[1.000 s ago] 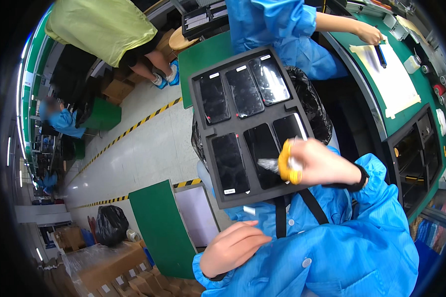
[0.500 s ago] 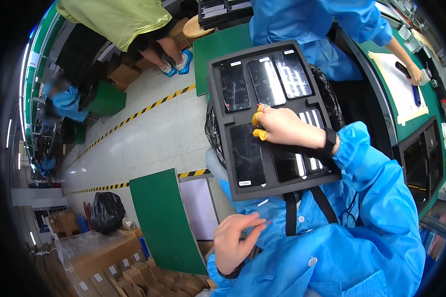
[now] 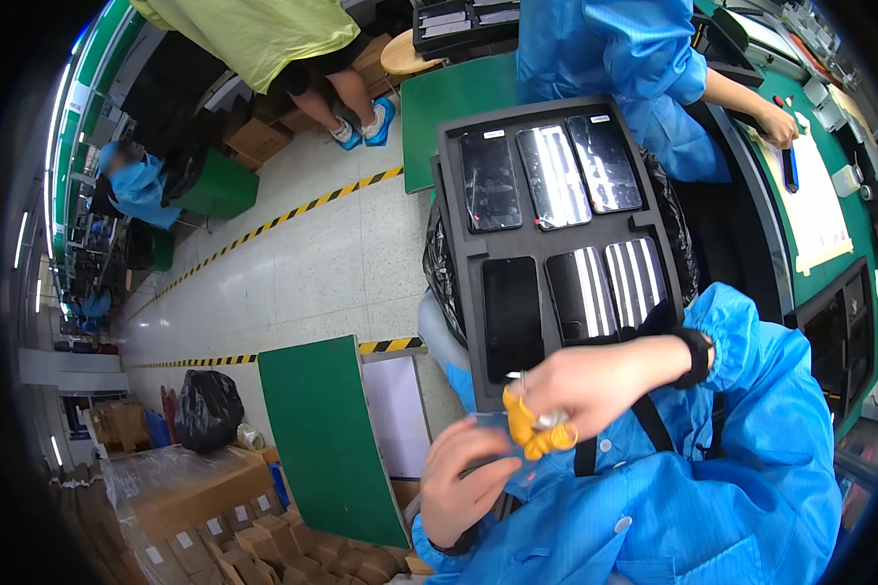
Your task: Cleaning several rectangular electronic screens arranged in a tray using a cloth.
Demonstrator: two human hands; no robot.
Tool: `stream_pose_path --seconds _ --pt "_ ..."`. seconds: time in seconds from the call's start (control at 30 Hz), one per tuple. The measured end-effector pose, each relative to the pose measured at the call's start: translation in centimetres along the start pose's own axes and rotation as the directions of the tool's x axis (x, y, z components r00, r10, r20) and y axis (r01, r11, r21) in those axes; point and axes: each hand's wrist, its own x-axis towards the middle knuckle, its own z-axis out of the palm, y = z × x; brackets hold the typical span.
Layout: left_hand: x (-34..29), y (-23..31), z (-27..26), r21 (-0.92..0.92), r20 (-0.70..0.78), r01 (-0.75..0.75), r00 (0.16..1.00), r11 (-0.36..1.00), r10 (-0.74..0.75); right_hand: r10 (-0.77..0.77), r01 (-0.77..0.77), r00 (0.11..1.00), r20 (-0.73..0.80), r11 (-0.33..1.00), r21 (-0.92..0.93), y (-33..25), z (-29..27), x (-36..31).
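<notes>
Across my lap lies a black foam tray (image 3: 595, 232) holding several dark glossy phone-like screen panels in cut-outs. White labels mark the top-left panel (image 3: 490, 180) and the top-right panel (image 3: 605, 164); the top-middle panel (image 3: 553, 175) has a red tab at its lower corner. My right hand (image 3: 595, 390), in yellow finger cots, is over the near edge of the tray, fingers curled together around a small pale bit too blurred to name. Close beside it, my left hand (image 3: 463, 483) has thumb and fingers apart. A tiny pink spot shows near its thumb.
A green board (image 3: 332, 439) stands to the left, by cardboard boxes (image 3: 195, 497) and a black bag (image 3: 208, 409). A co-worker in blue (image 3: 605, 58) reaches over the green bench (image 3: 810, 175) at right. Someone in yellow (image 3: 254, 39) stands far left.
My right hand has moved from the middle of the tray to its near edge, next to my left hand. The top-middle panel's white label no longer shows. The left thumb and fingers have parted.
</notes>
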Motion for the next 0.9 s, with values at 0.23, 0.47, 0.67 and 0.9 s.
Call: stream_pose_path --seconds 0.23,0.47,0.67,0.9 --pt "0.2 -0.2 0.2 -0.106 -0.096 0.100 0.989 0.989 -0.110 0.315 -0.576 0.796 -0.518 0.659 -0.484 11.1 -9.5 2.9" --pt "0.4 -1.0 0.1 -0.111 -0.044 0.082 0.995 0.990 -0.087 0.374 -0.694 0.712 -0.594 0.500 -0.517 13.6 -10.1 5.4" --pt "1.1 -0.7 0.2 -0.108 -0.025 0.162 0.986 0.981 -0.166 0.210 -0.649 0.731 -0.650 0.507 -0.566 15.3 -12.6 4.4" --pt "0.9 0.1 0.5 -0.069 -0.081 0.260 0.961 0.963 -0.265 -0.071 -0.523 0.647 -0.759 0.683 -0.510 7.4 -16.3 2.8"
